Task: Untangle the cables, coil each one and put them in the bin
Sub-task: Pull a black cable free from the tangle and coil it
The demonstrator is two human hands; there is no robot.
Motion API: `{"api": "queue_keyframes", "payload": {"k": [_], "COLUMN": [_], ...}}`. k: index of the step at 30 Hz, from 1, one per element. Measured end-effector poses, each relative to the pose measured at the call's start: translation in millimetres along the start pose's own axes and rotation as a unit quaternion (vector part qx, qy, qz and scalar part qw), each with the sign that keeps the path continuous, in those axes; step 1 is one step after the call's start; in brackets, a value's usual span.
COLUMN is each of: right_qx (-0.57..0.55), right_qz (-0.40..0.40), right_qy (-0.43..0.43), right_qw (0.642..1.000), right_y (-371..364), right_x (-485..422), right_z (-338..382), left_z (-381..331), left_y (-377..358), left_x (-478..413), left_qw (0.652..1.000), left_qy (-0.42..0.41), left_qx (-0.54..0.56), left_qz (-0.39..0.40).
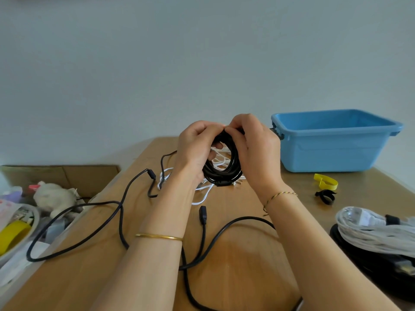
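Above the worktop (pixel 235 254) we grip the black coil (pixel 224 173) with left hand (pixel 195 149) and right hand (pixel 253 151) curled round it; slackening either could let loops spring apart

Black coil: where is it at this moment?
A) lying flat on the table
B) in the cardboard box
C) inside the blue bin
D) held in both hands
D: the left hand and the right hand both grip the black coil, upright between them, outside the blue bin.
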State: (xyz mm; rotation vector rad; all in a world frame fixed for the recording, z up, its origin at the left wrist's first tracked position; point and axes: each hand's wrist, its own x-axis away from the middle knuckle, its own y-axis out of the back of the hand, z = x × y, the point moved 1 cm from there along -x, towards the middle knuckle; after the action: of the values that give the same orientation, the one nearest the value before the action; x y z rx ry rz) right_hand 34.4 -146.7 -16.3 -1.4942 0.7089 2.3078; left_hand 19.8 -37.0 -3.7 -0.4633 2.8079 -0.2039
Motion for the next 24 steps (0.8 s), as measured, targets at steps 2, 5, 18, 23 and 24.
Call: {"api": "queue_keyframes", "payload": {"k": [2, 5, 18, 23, 24], "right_qx": [-0.028, -0.061, -0.114, -0.143, -0.149], "right_qz": [0.038, 0.091, 0.125, 0.118, 0.120], "right_qy": [-0.015, -0.038, -0.104, -0.179, -0.187], "right_qw": [0.999, 0.993, 0.980, 0.966, 0.964], "right_y": [4, 11, 17, 18, 19], "right_x": [-4, -10, -20, -22, -22], "right_z": [-1, -3, 5, 6, 6], "left_z": [-1, 0, -2, -2, -2], "left_y": [0, 0, 4, -1, -1], "left_x": [1, 1, 1, 5, 5], "left_qw": [1.000, 0.999, 0.989, 0.981, 0.980], "left_qy": [-0.008, -0.020, -0.121, -0.163, -0.167], "left_qx": [0.000, -0.002, -0.077, -0.110, -0.111], "left_qz": [-0.012, -0.036, -0.048, -0.008, -0.003]}}
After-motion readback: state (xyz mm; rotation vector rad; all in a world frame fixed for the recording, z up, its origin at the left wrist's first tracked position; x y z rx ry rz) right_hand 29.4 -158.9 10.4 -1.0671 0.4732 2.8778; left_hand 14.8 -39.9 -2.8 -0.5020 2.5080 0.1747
